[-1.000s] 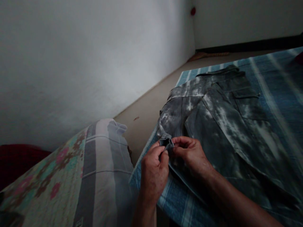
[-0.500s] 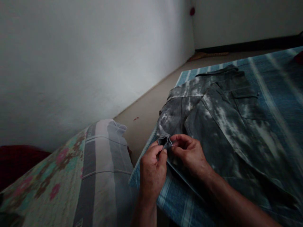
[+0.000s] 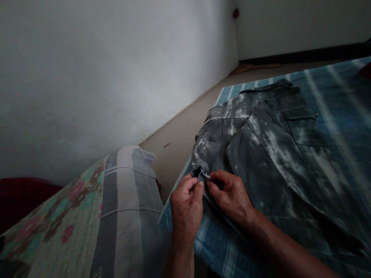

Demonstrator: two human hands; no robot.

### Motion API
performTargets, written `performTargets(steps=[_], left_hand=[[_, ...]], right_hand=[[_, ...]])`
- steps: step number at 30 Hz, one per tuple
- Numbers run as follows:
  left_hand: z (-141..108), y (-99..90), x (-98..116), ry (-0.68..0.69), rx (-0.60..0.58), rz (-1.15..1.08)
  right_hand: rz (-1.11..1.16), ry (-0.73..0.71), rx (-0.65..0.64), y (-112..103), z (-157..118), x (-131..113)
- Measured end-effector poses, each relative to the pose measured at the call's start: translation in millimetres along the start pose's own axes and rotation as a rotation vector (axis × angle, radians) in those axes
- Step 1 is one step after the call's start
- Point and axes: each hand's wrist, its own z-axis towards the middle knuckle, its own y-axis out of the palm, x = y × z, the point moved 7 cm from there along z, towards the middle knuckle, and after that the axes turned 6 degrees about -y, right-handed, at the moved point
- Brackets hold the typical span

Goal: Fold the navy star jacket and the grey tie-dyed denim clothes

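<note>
Both hands are at work on one spot: a narrow, cuff-like end of the mottled grey garment. Left hand is clamped on its near edge, thumb against fingers. Right hand has thumb and fingers nearly together at the right edge; reads as a pinch, but we can't confirm how much fabric is between the tips. The hands are close, with the cuff-like end between them.

Garment is spread on the blue striped cloth, right of centre, running from the near side to the far side. Pocket flap faces up on the far right part. The held end sits by the cloth's left edge, lifted into a small open fold. What's under the cloth we can't tell.

Step in hand, our read: fine edge handling at that opening, fingertips only. Any move from here calls for a steady left pinch, a small right-hand adjustment along the rim, and low pull so the rest doesn't drag. Fabric looks bunched there, so layers could slip or double up.

To the left: rolled striped and floral bedding, apart from the garment; small loop on the floor beyond it.
</note>
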Motion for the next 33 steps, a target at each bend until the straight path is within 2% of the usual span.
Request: performTargets(steps=[8,18,29,33], left_hand=[[3.9,1.8,1.1,0.000,-0.031,0.064],[3.7,0.9,-0.6,0.003,-0.034,0.098],[2.6,0.6,1.6,-0.011,-0.030,0.114],[1.8,-0.3,2.2,-0.034,-0.029,0.118]], right_hand=[[0.102,0.092,-0.064,4.1,0.7,8.8],[0.133,0.113,-0.083,5.1,1.3,8.8],[0.112,0.106,-0.079,5.2,1.1,9.4],[0.030,0.036,-0.078,3.2,1.1,2.7]])
